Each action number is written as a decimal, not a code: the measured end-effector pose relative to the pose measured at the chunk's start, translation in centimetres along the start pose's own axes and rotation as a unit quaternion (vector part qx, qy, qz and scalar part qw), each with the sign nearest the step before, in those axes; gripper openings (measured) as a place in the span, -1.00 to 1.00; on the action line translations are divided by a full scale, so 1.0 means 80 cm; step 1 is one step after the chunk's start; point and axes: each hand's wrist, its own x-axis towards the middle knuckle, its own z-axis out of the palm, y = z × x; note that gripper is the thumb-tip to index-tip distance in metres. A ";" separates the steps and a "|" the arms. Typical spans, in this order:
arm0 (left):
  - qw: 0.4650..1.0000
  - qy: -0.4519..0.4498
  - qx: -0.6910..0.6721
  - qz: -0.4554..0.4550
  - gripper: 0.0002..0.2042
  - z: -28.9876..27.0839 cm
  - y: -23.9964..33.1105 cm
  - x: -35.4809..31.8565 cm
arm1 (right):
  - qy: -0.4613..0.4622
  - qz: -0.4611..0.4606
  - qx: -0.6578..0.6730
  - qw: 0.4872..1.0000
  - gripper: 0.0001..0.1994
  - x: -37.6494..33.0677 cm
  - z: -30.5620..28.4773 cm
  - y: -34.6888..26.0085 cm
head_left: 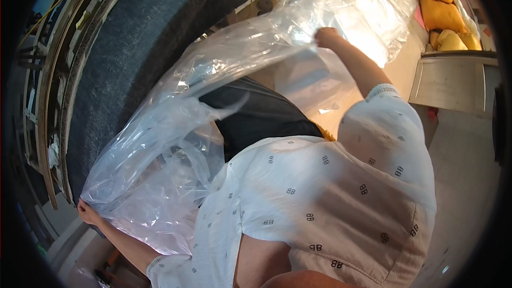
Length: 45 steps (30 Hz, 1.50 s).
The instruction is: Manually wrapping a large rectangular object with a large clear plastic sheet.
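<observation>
A large clear plastic sheet point(154, 122) stretches between my two hands, creased and shiny, across the front of my body. At the lower left, my left hand point(88, 212) is closed on one edge of it, beside the end of a dark padded surface. My right hand point(328, 38) grips another part of the sheet at the upper middle, with the arm reaching forward. Loose folds of the plastic hang down near my black trousers point(261, 112). More bunched clear plastic point(368, 10) lies brightly lit beyond my right hand.
The long dark grey padded surface point(144, 37) runs along the left, next to a frame of wooden rails point(48, 85). Several orange-yellow bundles point(440, 13) are piled at the far right, above a pale cabinet point(448, 82). Pale floor point(458, 160) extends along the right.
</observation>
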 end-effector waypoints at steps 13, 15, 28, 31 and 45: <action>0.996 0.019 0.021 -0.080 -0.65 0.024 -0.016 0.004 | 0.610 -0.159 0.607 0.484 -0.75 0.014 -0.481 0.121; 0.996 0.027 0.026 -0.084 -0.65 0.024 -0.003 0.000 | 0.731 -0.173 0.484 0.449 -0.67 0.003 -0.493 0.050; 0.940 -0.124 -0.227 -0.221 -0.62 -0.020 -0.011 -0.018 | 0.423 -0.156 0.299 0.841 -0.44 0.150 -0.427 -0.079; 0.993 0.033 0.011 -0.111 -0.55 0.044 0.055 0.018 | 0.302 -0.078 0.333 0.890 -0.40 0.222 -0.419 0.021; 0.932 0.192 -0.142 -0.271 -0.52 0.064 -0.047 0.059 | -0.325 -0.417 0.558 0.640 -0.53 -0.195 -0.205 -0.314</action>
